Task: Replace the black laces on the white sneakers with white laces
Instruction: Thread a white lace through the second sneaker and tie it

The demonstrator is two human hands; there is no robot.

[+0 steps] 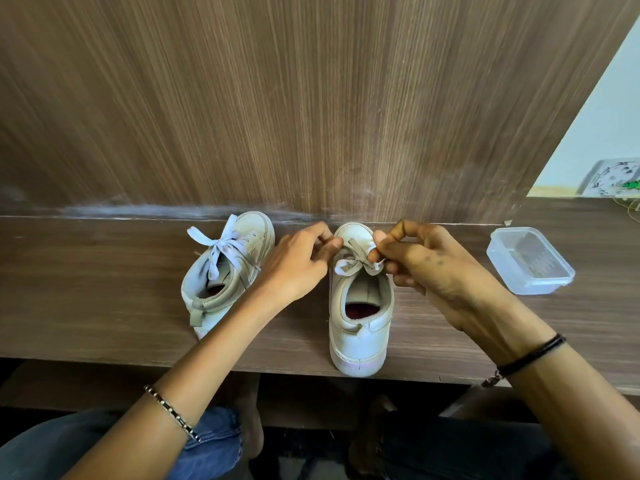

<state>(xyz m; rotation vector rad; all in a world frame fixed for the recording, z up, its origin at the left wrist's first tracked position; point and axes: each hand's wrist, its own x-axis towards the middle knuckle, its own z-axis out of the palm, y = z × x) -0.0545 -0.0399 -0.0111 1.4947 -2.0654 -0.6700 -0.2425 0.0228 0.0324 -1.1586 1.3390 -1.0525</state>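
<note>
Wood-grain surface (86,289) stood against matching wall panel. We pinched white lace (348,266) of right sneaker (360,341), mid-surface: left hand (298,268) gripped one loop, right hand (433,268) the other. Left sneaker (258,233) sat beside, bow tied. Clear plastic box (530,261) lay right.

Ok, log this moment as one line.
left hand pinches white lace | right hand pinches same lace | right sneaker bow half-tied | left sneaker bow tied
</note>
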